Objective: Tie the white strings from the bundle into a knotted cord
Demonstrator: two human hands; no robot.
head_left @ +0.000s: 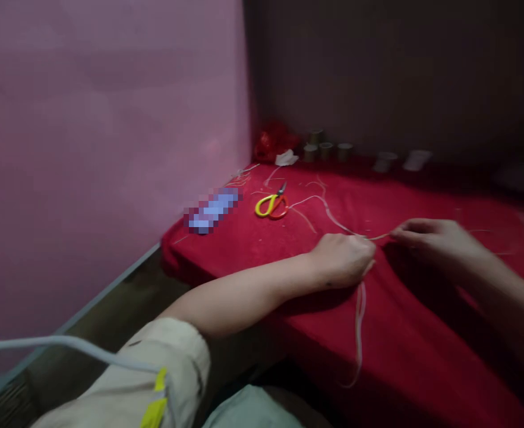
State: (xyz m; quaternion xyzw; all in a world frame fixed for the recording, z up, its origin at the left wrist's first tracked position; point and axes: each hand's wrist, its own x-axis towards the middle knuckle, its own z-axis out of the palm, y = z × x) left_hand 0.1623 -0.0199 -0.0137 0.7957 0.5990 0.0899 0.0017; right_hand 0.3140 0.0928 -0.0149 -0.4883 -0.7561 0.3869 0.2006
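Observation:
My left hand [346,259] is closed in a fist around pale cord [360,321], low over the red cloth. Loose ends of the cord hang below the fist over the table's front side, and another length runs from it toward the scissors. A short taut piece spans the gap to my right hand [416,232], whose thumb and fingers pinch it. Scissors [271,205] with one yellow and one red handle loop lie beyond my left hand, blades pointing away. What sits inside the left fist is hidden.
The red cloth [244,252] covers the table, with thread scraps scattered over it. A pixelated bluish object [212,211] lies near the pink wall [110,119]. Along the back stand a red plastic bag [275,141], white crumpled paper [286,157] and several small cups or spools [326,151].

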